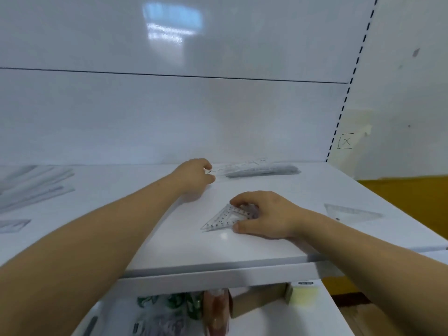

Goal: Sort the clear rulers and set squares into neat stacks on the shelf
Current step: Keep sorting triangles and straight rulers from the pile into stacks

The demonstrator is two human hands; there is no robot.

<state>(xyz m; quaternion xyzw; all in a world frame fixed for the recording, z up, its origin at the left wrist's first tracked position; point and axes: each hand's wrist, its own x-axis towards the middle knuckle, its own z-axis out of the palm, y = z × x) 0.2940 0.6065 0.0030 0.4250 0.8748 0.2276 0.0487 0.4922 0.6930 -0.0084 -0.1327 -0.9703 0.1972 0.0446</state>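
Below the white shelf (169, 251), nearest you, the lower level holds a cardboard box (259, 301), a green-patterned packet (174, 304) and a reddish packet (217, 309); their labels are too blurred to read.

On the shelf's middle, towards its front edge, your right hand (266, 214) grips the near set square (218, 220). The fingertips curl over its far corner, the thumb presses its near edge, and the pointed end sticks out left of your palm, flat on the shelf. Along its lower edge you can read the numerals 1 to 5.

Towards the shelf's right end lies a second set square (351, 212), flat and well apart from your hand. That makes two set squares plainly countable.

At the shelf's left end lie loose clear rulers (34, 185), fanned and overlapping, too blurred to count, with a small clear piece (12, 225) in front of them.

Farther in, your left hand (194, 175) is narrowly closed, thumb and fingertips pinching the left end of the ruler stack (261, 169). This single stack lies along the shelf's back edge, against the back panel (169, 117). Its printing cannot be read.

Beyond the shelf's right rear corner, the wall carries a hand-drawn boxed X (346, 141).
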